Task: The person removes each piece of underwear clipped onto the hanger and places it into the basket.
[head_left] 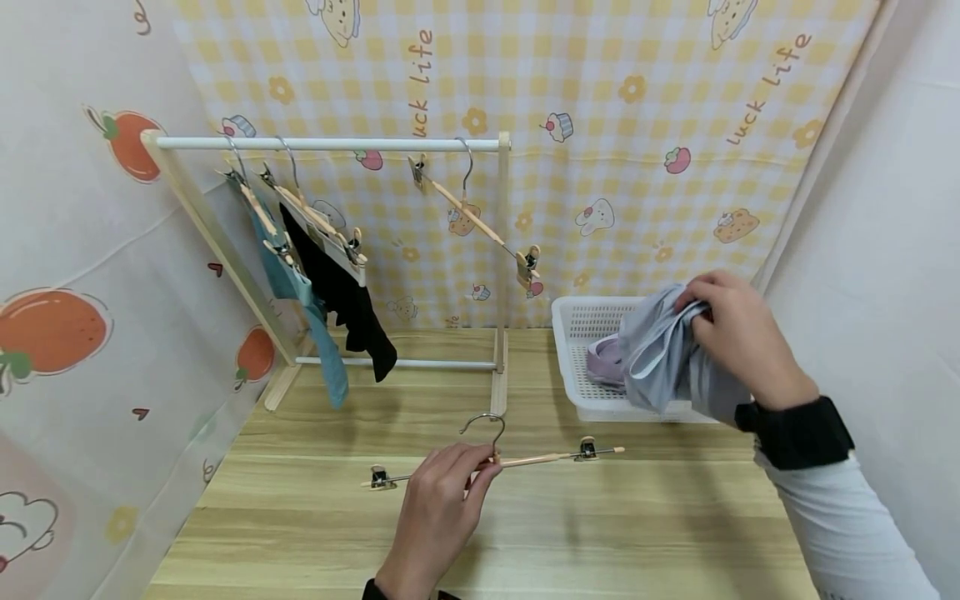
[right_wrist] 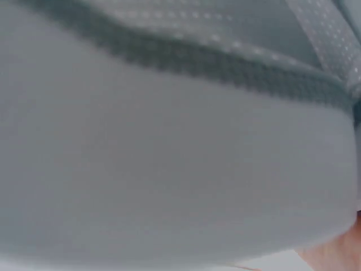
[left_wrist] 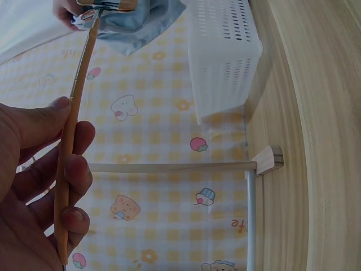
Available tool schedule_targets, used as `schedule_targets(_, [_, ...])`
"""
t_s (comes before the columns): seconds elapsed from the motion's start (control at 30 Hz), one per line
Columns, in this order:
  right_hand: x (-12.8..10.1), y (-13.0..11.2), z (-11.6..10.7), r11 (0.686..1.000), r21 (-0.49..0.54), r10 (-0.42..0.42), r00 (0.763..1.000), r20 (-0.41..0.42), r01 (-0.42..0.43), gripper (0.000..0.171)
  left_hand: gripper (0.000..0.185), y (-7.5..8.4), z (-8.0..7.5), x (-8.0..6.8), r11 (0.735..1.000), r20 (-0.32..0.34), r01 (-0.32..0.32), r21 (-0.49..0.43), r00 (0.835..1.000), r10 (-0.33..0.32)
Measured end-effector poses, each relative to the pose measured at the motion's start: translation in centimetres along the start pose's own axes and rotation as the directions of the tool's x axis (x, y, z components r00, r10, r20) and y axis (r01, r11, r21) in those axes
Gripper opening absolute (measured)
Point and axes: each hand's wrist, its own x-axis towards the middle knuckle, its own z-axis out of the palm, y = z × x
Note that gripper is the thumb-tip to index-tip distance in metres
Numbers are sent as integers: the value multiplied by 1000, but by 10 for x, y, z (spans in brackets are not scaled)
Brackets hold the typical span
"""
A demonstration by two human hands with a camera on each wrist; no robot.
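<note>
My left hand [head_left: 442, 508] grips the bar of a wooden clip hanger [head_left: 525, 458] just above the table; in the left wrist view my fingers [left_wrist: 73, 169] curl round that hanger's bar [left_wrist: 73, 141]. My right hand [head_left: 738, 337] holds a bunched grey garment [head_left: 660, 354] over the white basket [head_left: 577, 321] at the right. The grey garment [right_wrist: 169, 169] fills the right wrist view, blurred. A lilac item [head_left: 606, 360] lies in the basket.
A small wooden rack [head_left: 330, 143] stands at the back left, carrying a teal garment [head_left: 315, 325], a black garment [head_left: 348, 308] and an empty clip hanger [head_left: 480, 221]. Patterned curtains close in the back and left; a white wall stands at the right.
</note>
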Motion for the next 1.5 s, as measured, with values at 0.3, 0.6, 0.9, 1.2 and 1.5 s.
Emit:
schedule_targets(0.3, [31,24,11,999,-50,-6,998,64,9,27,20,0,0,0,1000,10,6,-4,1000,-6])
schedule_targets(0.6, [41,45,32,997,-71,13,963,271,6,29,20,1,0,0,1000,20,3,4,1000,-3])
schedule_targets(0.9, [35,45,35,996,-83,52,937,346,-25,33,20,2,-1,0,1000,27,-1,12,1000,1])
schedule_targets(1.2, [34,15,28,998,-58,24,939,343,-5,32,20,2,-1,1,1000,25,-5,16,1000,5])
schedule_targets(1.5, [17,-37,30,994,-10,-99,953,287,107,34,19,3,0,1,1000,23,-7,18,1000,6])
